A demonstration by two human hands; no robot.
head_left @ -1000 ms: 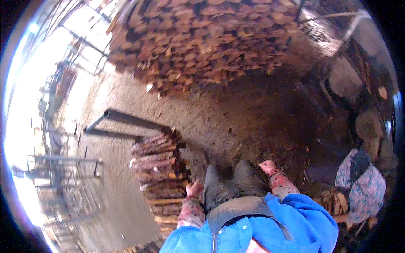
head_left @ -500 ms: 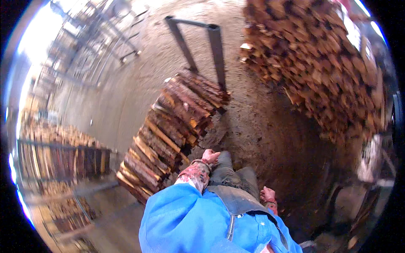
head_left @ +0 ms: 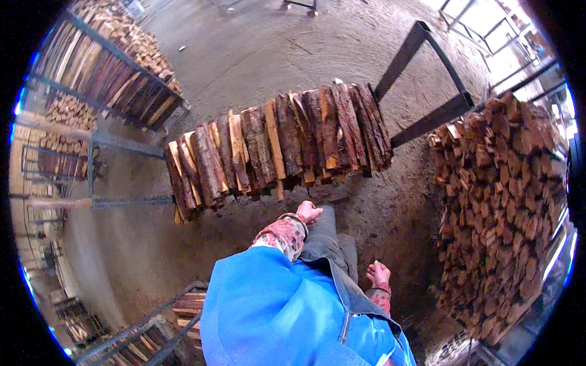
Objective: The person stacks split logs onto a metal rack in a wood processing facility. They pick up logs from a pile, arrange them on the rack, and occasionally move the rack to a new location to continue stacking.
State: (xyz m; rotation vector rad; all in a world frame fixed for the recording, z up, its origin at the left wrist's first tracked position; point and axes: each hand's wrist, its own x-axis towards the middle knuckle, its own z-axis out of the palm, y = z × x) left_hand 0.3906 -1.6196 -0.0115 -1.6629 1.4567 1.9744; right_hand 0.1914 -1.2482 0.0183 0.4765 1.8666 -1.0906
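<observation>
Our left grip (head_left: 309,211) is curled into a loose fist, with nothing seen in it, beside one leg of our grey trousers (head_left: 321,236). Our right grip (head_left: 378,274) hangs lower, fingers bent inward; we cannot tell how far it is closed, and we see nothing held. These are two hands, at the ends of two red-patterned sleeves (head_left: 284,235), with one blue garment (head_left: 262,305) over our upper body.

Just ahead of the left grip, apart from it in our view, lies one long stack of split logs (head_left: 274,137); the right grip is farther from it. We count more than a dozen pieces side by side along its top, but overlap hides the exact number. Two metal end frames (head_left: 398,61) stand out from it, one at each end.

To our right rises one large woodpile (head_left: 500,213), its pieces too many to count. Farther off at the upper left stands one racked wood stack (head_left: 104,73), and beyond everything stretches the dusty floor (head_left: 244,55).
</observation>
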